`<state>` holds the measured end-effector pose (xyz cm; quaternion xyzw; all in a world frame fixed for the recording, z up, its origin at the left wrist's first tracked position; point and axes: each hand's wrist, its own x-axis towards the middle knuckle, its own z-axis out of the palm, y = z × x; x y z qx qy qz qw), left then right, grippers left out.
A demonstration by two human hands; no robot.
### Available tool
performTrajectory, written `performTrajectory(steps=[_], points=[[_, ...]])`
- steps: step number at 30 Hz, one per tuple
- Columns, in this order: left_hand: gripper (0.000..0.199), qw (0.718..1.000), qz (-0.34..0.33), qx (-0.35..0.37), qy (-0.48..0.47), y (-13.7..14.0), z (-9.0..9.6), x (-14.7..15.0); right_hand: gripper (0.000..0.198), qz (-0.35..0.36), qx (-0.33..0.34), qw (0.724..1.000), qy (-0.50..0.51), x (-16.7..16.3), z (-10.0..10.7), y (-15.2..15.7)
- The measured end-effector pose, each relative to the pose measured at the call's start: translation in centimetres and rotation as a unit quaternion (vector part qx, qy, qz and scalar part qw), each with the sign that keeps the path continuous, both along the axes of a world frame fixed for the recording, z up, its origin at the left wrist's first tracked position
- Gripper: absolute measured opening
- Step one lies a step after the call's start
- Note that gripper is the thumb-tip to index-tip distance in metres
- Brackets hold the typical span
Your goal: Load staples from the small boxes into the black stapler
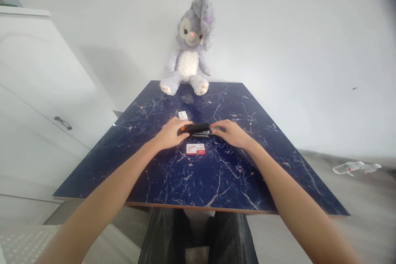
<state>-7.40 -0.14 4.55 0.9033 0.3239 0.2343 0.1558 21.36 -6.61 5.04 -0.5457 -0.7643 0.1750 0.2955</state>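
Note:
A black stapler with an orange patch lies crosswise near the middle of the blue table, its upper arm lifted off the base and metal showing in between. My left hand is closed round its left end, thumb in front and fingers behind. At the right end, the thumb and forefinger of my right hand close in a pinch; a small silvery bit shows there, too small to name. Just in front of the stapler lies a flat red and white box with print. Behind my left fingers is a small white box.
A grey plush rabbit sits at the table's far edge against the wall. The table has a dark blue marbled top. To the left stands a white cabinet; at right, a clear plastic item lies on the floor.

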Motion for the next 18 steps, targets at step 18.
performTrajectory(steps=[18], points=[[0.058,0.999,0.014,-0.03,0.033,0.19,0.48,-0.41,0.034,-0.095,-0.035,0.994,-0.047,0.35,-0.39,0.07]])
